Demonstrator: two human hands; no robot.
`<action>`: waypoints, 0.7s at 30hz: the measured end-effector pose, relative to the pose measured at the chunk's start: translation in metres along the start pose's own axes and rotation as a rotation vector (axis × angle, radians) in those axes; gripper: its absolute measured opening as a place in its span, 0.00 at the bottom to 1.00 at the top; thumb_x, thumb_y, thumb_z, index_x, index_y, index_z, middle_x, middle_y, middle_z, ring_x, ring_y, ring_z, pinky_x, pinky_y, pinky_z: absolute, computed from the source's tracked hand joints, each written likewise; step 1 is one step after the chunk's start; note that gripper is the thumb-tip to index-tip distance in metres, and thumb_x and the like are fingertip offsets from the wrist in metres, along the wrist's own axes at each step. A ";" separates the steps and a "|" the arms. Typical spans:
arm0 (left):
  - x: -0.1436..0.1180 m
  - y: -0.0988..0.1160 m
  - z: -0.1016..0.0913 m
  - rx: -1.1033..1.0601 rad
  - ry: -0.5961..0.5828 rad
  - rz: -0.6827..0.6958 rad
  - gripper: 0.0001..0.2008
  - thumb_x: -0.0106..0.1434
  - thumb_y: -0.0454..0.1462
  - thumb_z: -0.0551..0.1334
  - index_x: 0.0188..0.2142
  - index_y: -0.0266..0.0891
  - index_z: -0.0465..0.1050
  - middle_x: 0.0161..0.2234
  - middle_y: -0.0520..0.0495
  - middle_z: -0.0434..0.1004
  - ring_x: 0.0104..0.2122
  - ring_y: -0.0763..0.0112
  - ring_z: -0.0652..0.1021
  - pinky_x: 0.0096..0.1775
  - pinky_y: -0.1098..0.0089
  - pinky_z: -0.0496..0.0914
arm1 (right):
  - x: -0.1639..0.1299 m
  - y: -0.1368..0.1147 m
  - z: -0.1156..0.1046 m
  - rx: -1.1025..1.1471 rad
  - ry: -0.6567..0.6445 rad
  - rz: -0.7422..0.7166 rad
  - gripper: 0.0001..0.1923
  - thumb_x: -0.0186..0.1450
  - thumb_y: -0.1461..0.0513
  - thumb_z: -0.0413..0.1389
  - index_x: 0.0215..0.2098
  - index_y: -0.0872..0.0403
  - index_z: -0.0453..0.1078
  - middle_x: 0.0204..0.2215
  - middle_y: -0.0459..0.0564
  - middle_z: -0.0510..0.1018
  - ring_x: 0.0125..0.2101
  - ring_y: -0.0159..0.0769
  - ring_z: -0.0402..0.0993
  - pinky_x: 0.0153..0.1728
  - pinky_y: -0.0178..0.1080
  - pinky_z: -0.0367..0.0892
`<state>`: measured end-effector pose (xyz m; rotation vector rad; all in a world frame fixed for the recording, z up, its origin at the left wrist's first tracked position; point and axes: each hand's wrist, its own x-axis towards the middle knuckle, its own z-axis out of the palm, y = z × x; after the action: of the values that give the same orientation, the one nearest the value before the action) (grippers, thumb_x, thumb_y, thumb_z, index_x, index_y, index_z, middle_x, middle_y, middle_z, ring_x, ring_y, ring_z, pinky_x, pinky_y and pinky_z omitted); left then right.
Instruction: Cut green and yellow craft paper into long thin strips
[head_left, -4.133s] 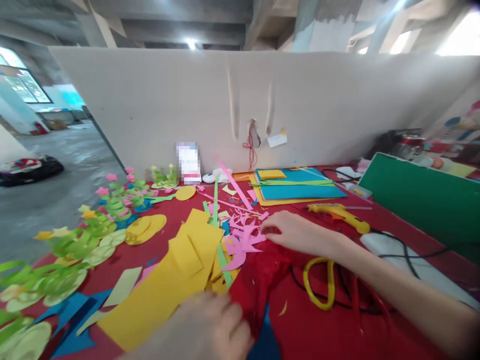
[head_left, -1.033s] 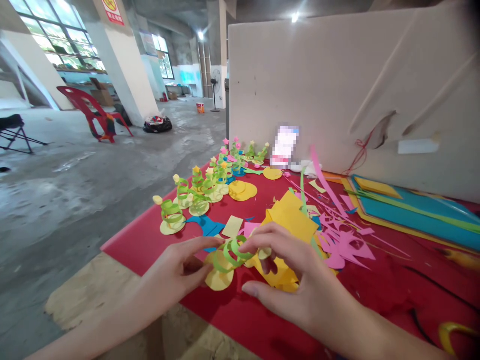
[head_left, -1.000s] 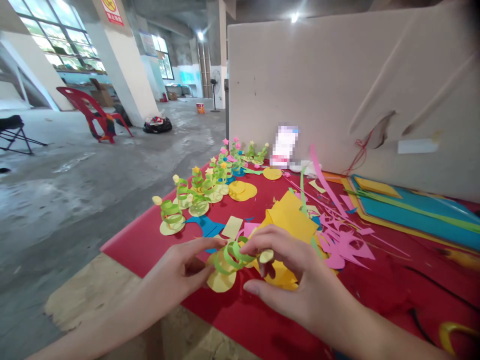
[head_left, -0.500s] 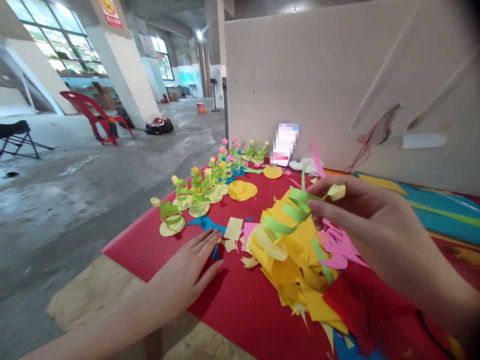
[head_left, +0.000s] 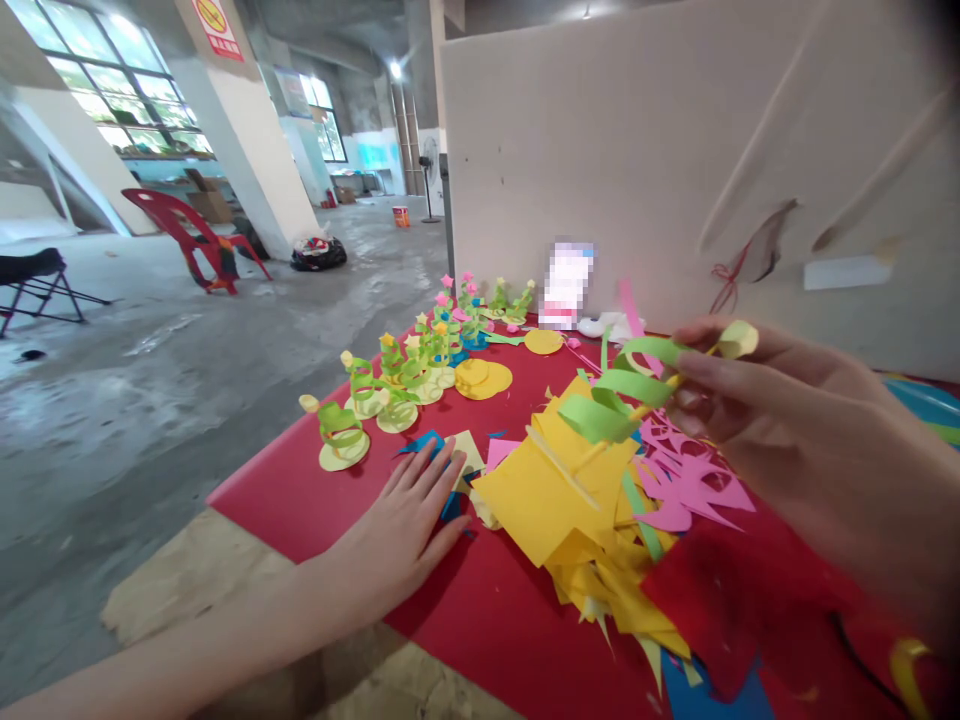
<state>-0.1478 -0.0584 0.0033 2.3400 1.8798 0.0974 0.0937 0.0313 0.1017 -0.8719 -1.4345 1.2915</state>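
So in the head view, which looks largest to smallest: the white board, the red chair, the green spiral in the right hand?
1. White board, by far.
2. Red chair and green spiral look alike; the spiral is much nearer the camera, so their order is unsure.

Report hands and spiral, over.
Right hand pinching green spiral, lifted above yellow scraps. Left hand flat on table.

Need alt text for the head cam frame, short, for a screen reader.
Right hand holds up a green paper spiral tipped with a pale yellow bud, above a heap of yellow paper scraps. Left hand lies flat on the red table cover, near a row of finished spiral trees.
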 end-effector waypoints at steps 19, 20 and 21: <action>0.054 0.073 0.012 -0.192 0.033 0.572 0.23 0.65 0.34 0.39 0.58 0.22 0.41 0.59 0.30 0.43 0.58 0.60 0.41 0.58 0.62 0.46 | 0.009 0.006 0.014 -0.037 -0.034 -0.013 0.06 0.55 0.62 0.57 0.32 0.54 0.68 0.24 0.42 0.68 0.22 0.23 0.65 0.23 0.27 0.62; 0.052 0.074 0.011 -0.175 0.042 0.584 0.23 0.66 0.34 0.38 0.57 0.20 0.41 0.59 0.29 0.42 0.58 0.59 0.41 0.58 0.62 0.46 | 0.011 0.007 0.019 -0.070 -0.052 -0.045 0.06 0.56 0.62 0.56 0.32 0.54 0.68 0.24 0.42 0.68 0.22 0.23 0.65 0.23 0.27 0.62; 0.048 0.074 0.009 -0.151 0.050 0.568 0.24 0.66 0.35 0.38 0.57 0.19 0.41 0.59 0.29 0.43 0.58 0.59 0.42 0.57 0.62 0.47 | 0.012 0.008 0.023 -0.100 -0.070 -0.075 0.06 0.56 0.61 0.56 0.32 0.54 0.68 0.24 0.42 0.69 0.22 0.23 0.66 0.24 0.28 0.63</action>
<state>-0.0644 -0.0275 0.0038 2.6982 1.1217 0.3426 0.0671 0.0379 0.0975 -0.8379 -1.5836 1.2128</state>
